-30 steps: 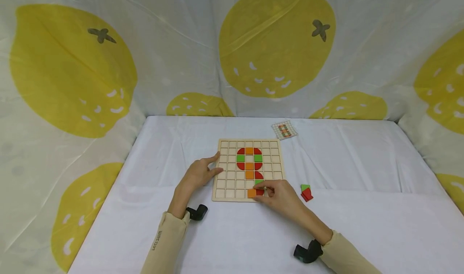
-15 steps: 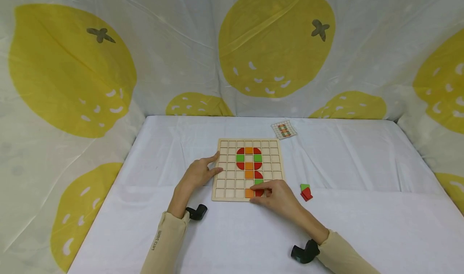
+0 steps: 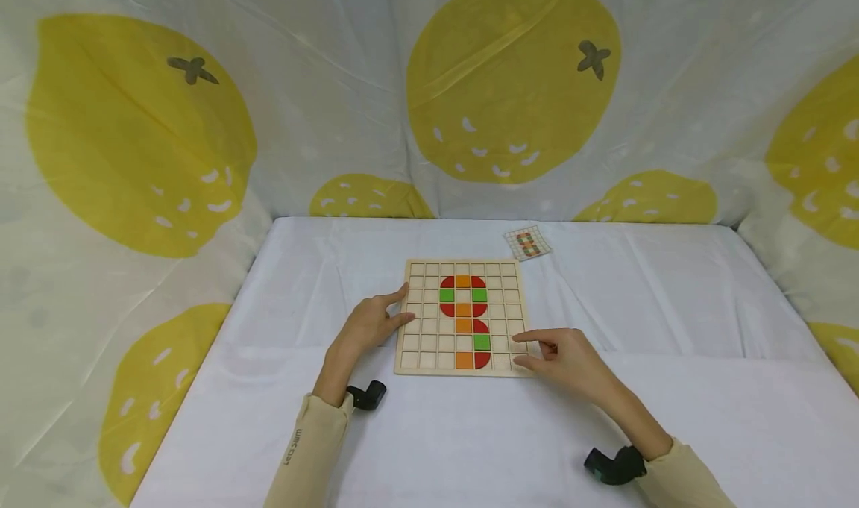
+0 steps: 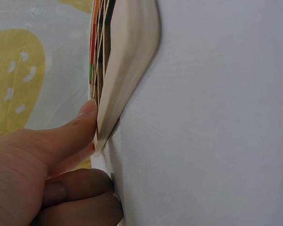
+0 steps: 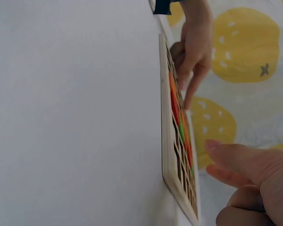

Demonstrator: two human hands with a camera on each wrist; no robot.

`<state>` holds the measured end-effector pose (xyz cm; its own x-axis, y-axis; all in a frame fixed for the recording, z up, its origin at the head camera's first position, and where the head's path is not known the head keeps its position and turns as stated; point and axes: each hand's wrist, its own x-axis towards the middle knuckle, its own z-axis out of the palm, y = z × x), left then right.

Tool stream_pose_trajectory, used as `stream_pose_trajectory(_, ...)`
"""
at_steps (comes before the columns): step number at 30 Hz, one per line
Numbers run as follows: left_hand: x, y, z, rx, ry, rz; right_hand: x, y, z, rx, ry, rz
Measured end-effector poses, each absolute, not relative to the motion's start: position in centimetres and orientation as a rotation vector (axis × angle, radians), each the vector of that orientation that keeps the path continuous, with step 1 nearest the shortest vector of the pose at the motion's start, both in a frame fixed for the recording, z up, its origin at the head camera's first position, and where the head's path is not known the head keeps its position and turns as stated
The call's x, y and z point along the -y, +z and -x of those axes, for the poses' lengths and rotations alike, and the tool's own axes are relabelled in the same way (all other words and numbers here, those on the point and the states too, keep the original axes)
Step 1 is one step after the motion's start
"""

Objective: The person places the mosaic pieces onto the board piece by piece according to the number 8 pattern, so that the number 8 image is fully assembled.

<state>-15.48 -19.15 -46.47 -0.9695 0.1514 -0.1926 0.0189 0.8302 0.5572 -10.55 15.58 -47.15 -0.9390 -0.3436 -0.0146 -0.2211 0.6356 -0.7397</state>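
A wooden grid board lies on the white-covered table with red, orange and green tiles in its cells. Across the top part, rounded red corners, orange squares and green squares ring a bare cell. Lower down are a green square, an orange square and a red quarter-round. My left hand rests thumb and index finger on the board's left edge, other fingers curled. Over the lower right of the board, my right hand holds nothing, thumb and index finger apart.
A small card printed with a coloured grid pattern lies behind the board's far right corner. Black wrist cameras sit at both wrists. A lemon-print cloth hangs behind the table and at its sides.
My right hand has let go of the orange square in the bottom row and moved right, now covering the loose red and green tiles seen earlier. The left hand stays at the board's edge.
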Motion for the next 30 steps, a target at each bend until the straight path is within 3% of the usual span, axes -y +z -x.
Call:
stream_pose_trajectory(13, 19.2, -46.5, 15.4, -2.785, 0.833, -0.133, -23.5, -48.2, 9.6, -2.713, -1.212, 0.309)
stream_pose_trajectory(30, 19.3, -46.6, 15.4, -2.784, 0.849, -0.133, -22.1, -48.7, 11.0, -2.867, -1.138, 0.323)
